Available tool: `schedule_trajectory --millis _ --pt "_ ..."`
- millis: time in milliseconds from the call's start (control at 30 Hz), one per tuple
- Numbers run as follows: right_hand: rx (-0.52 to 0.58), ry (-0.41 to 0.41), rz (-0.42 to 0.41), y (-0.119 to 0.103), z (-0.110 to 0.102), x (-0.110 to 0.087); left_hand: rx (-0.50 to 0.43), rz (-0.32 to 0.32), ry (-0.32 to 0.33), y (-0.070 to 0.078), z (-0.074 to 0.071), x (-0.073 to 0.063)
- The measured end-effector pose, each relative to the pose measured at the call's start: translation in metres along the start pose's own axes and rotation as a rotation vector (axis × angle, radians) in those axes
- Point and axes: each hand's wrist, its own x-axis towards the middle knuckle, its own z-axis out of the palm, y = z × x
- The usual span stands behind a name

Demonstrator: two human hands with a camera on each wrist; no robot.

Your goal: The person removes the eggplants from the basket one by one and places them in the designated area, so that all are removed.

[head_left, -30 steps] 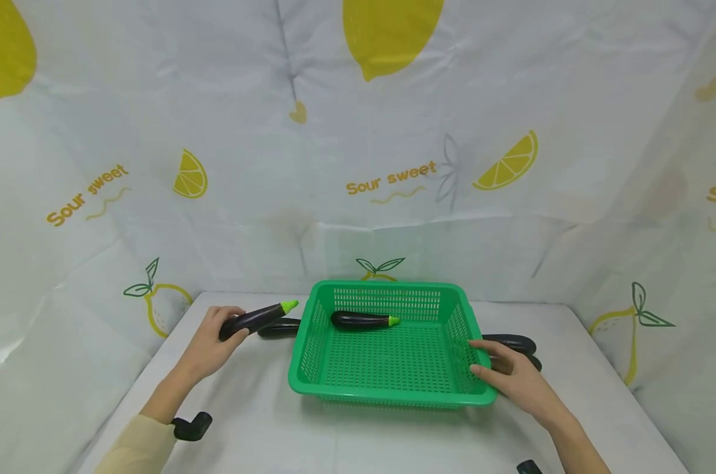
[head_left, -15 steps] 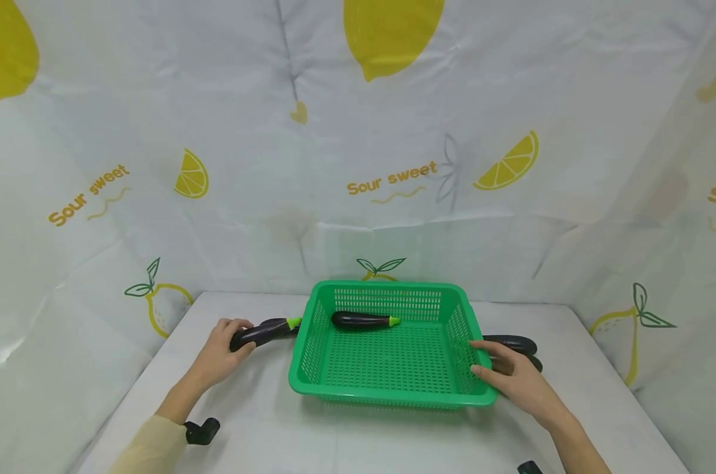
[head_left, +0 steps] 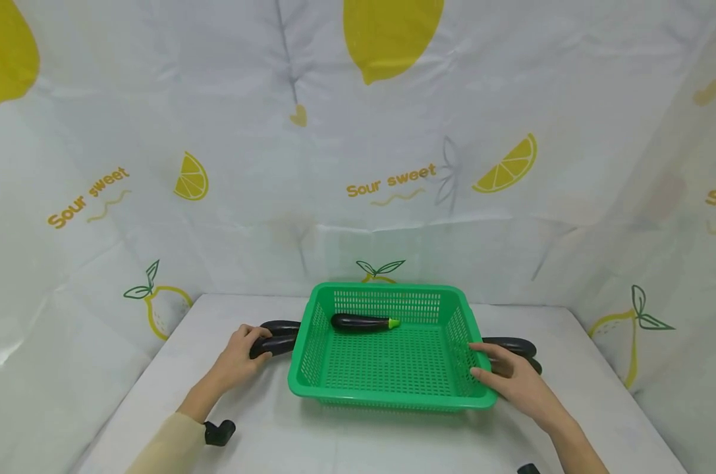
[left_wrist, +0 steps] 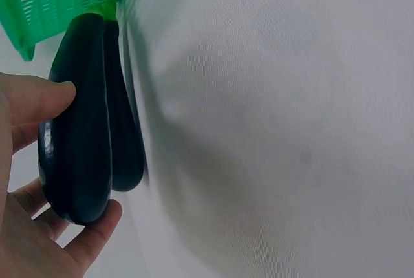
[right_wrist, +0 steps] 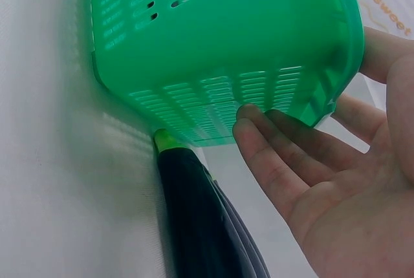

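In the head view my left hand is low over the table, left of the green plastic basket. Its thumb and fingers grip a dark eggplant, whose green stem end points at the basket's side wall. A second eggplant lies right alongside the held one. Across the basket, my right hand holds the right rim, with some digits over the edge and others against the outer wall. One eggplant with a bright green stem lies inside the basket near the back wall.
Right of the basket, partly behind my right hand, lie a black eggplant and another beside it. A white cloth covers the table. Lemon-printed sheeting hangs at the back and sides.
My left hand has come down and to the right with the eggplant, bringing it beside the one lying left of the basket. The right hand and the basket have stayed in place.
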Motion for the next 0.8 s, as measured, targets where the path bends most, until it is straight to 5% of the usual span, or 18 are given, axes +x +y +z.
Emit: schedule_trajectory --millis 233,800 --pt "0.006 -0.009 -0.007 0.000 0.001 -0.003 0.043 0.004 -0.041 0.002 0.011 0.005" --pt "0.004 0.003 -0.016 -0.001 0.000 -0.001 0.192 0.031 -0.001 0.004 0.026 0.011"
